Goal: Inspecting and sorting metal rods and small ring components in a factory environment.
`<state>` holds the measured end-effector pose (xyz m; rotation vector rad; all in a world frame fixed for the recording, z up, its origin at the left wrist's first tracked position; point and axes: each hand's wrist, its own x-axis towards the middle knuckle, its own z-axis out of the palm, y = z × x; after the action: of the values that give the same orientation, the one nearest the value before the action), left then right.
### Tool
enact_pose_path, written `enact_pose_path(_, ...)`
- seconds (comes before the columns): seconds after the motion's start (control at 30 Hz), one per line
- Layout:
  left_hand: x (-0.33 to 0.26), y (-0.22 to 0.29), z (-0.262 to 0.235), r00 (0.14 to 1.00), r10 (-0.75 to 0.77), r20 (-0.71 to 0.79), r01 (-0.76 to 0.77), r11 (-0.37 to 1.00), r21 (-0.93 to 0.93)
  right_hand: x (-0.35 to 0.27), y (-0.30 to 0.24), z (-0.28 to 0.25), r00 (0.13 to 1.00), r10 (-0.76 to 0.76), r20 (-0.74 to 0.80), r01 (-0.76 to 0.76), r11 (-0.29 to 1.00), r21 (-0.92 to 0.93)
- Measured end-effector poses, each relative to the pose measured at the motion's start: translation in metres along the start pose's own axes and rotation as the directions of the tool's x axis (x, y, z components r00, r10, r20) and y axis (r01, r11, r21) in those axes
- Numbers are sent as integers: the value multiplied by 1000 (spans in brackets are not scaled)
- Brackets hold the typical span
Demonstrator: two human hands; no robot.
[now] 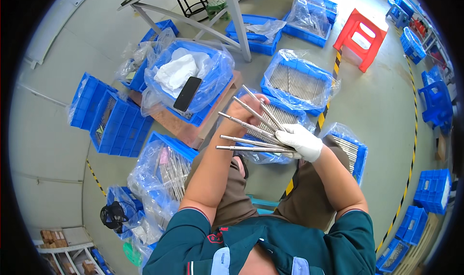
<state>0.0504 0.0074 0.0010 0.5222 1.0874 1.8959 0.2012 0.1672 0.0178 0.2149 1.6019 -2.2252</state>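
Note:
My right hand (300, 141), in a white glove, grips several slim metal rods (256, 129) at one end. They fan out to the left, each with a narrower stepped tip. Bare and ungloved, my left hand (241, 112) is at the upper rods, its fingers curled around them and partly hidden behind the metal. Below the hands, a blue crate (300, 158) lined with clear plastic holds rows of similar rods (280, 114). Another blue crate of rods (298, 84) lies just beyond it.
Left of my legs sits a plastic-lined crate with loose rods (174, 171). A black phone (187, 94) rests on a bagged crate (212, 108) atop a wooden pallet (193, 136). Stacked blue crates (121, 125) stand far left. A red stool (360, 36) is at upper right.

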Motion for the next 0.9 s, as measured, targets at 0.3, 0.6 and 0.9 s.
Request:
enact_pose_path(0.3,14,-4,-41,931,125,-342,-273,861,-429,13,25,2,958,-180,224,33,843,537)
enact_pose_path(0.6,31,-7,-45,981,104,-166,-194,620,-760,26,29,26,932,58,357,-273,762,588)
enact_pose_path(0.9,10,37,-34,985,111,130,-119,991,58,23,27,37,898,100,428,-355,739,572)
